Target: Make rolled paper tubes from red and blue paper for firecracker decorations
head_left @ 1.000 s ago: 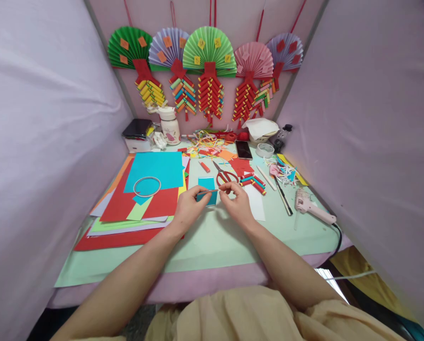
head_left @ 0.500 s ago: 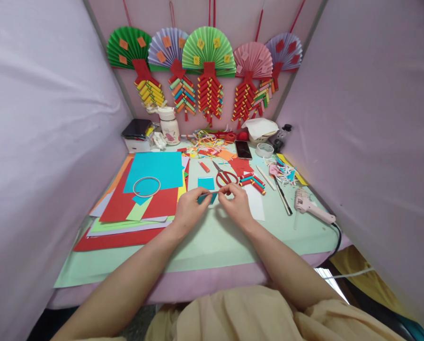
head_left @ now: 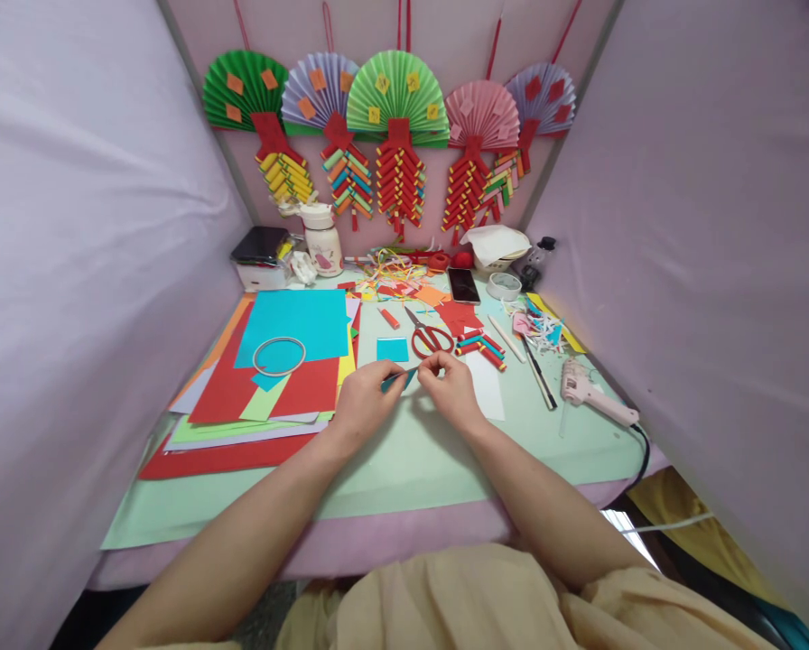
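My left hand and my right hand meet over the pale green mat, fingertips pinched on a small teal paper piece wound round a thin stick. Only a narrow teal sliver shows between the fingers. A flat teal paper square lies just beyond them, with red-handled scissors to its right. A few finished paper rolls in red, green and blue lie right of the scissors.
Stacked coloured sheets with a tape ring lie at the left. A pink glue gun, sticks, a phone, a tape roll, a white jar and paper scraps fill the back and right. Paper fans hang on the wall.
The teal piece has gone from a flat rectangle to a narrow roll between my fingers. Both hands have drawn closer together and turned slightly.
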A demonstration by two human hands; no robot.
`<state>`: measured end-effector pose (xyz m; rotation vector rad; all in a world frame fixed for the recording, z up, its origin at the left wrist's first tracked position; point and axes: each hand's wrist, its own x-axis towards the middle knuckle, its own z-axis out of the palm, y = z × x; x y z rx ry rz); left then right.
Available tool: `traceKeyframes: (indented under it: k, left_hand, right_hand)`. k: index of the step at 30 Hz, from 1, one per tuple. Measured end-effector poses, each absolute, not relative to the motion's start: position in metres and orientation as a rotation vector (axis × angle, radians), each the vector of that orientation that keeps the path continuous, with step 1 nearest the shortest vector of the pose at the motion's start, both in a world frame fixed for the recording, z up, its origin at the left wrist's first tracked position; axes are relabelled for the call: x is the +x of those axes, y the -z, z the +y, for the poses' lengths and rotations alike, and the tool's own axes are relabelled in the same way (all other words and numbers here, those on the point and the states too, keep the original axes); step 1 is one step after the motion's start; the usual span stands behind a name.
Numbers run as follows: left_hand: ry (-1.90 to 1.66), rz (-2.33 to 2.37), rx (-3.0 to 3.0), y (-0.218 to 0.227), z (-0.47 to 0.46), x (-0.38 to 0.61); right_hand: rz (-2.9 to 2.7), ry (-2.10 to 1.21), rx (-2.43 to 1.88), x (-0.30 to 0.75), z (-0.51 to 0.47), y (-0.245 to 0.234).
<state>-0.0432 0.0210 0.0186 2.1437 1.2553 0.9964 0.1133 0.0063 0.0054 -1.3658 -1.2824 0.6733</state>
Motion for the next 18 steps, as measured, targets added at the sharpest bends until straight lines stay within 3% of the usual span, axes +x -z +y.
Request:
traceKeyframes:
  k: [6, 14, 18]
  left_hand:
    - [-1.078, 1.232, 1.998, -0.024, 0.019, -0.043]
    - [-0.98, 1.235, 1.413, -0.02, 0.033, -0.048]
    - [-0.953, 1.16, 1.14, -0.014, 0.039, -0.049]
  right_hand:
    - [-0.997, -0.946, -1.422, 0.114, 0.011, -0.004]
    - [-0.591, -0.594, -1.025, 0.196, 0.03, -0.033]
    - [-0.275, -0.742, -0.932, 0.248, 0.038, -0.032]
